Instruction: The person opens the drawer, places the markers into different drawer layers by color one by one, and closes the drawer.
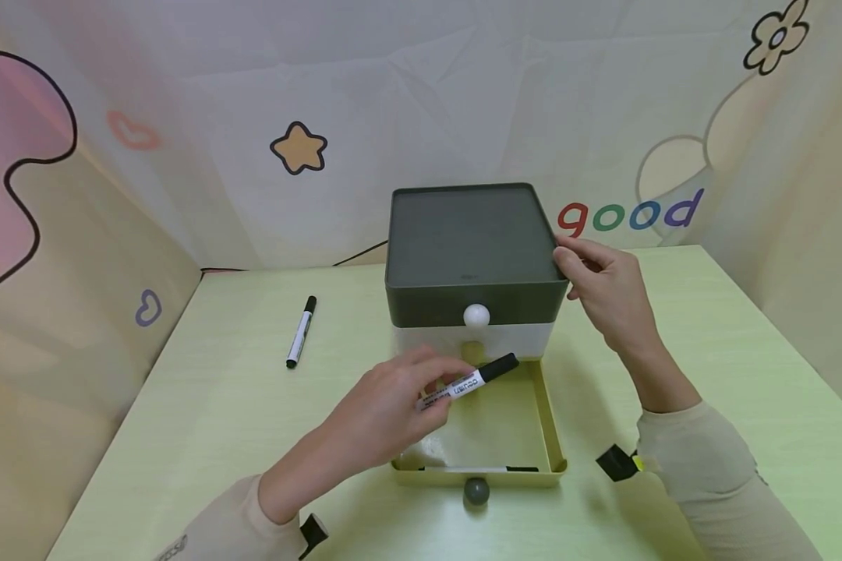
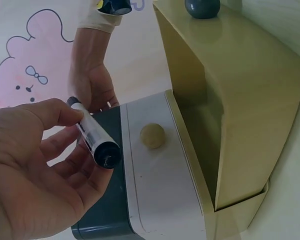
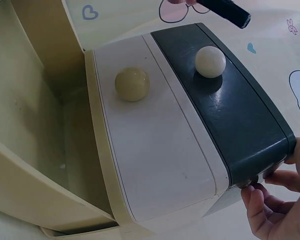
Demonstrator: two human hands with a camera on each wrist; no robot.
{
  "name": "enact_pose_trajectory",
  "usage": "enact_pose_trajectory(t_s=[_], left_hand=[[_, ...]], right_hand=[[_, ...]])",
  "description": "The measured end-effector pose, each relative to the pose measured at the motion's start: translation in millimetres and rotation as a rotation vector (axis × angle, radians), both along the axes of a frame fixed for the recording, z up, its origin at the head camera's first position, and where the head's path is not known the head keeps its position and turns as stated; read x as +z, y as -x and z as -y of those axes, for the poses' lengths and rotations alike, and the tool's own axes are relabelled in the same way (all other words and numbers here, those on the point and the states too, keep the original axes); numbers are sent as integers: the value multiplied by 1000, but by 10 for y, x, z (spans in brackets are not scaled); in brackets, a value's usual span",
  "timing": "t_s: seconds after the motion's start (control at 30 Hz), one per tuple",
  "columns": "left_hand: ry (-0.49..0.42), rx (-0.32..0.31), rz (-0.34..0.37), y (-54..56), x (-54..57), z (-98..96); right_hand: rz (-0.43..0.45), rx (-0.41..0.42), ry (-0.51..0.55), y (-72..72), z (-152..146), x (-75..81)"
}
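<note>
My left hand [image 1: 400, 401] pinches a white marker [image 1: 456, 389] with a black cap [image 1: 498, 366] between thumb and fingers, tilted above the pulled-out yellow drawer [image 1: 553, 413]. A second marker [image 1: 463, 470] lies in that drawer along its front wall. The small drawer box [image 1: 477, 234] has a dark green top tier, a white tier and the yellow one at the bottom. At its right side, my right hand [image 1: 610, 288] rests its fingertips against the dark green tier, holding nothing loose. Bent fingers [image 3: 260, 210] show there in the right wrist view.
Another black-capped marker [image 1: 301, 333] lies on the pale green table [image 1: 238, 436], left of the box. Round knobs stick out from the drawers: a white knob [image 1: 476, 315] on top and a grey knob [image 1: 476, 491] on the yellow drawer. A printed cloth [image 1: 365, 117] hangs behind.
</note>
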State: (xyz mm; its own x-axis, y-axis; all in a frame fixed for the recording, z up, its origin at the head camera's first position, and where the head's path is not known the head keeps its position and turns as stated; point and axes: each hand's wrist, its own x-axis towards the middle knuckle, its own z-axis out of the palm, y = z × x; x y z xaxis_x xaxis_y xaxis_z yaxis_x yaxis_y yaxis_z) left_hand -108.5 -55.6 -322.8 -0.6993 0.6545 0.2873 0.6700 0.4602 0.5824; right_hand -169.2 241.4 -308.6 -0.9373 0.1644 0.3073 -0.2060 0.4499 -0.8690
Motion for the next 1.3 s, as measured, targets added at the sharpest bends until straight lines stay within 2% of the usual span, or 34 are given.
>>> enact_pose_trajectory(t_s=[0.23,0.53,0.77,0.97,1.3], left_hand=[[107,-60,-4,44,-150,-80],[164,-127,-18,73,-280,-155],[211,-135,-7,74,-348,-203],[235,-133,-18,79,-369,-240],[261,-130,11,78,-414,-288]], right_hand=[[6,4,4,-7,2,12],[6,-1,-5,-14,5,11],[8,0,-5,-13,9,17],[7,-2,-5,-11,6,14],[10,-5,-23,-11,2,2]])
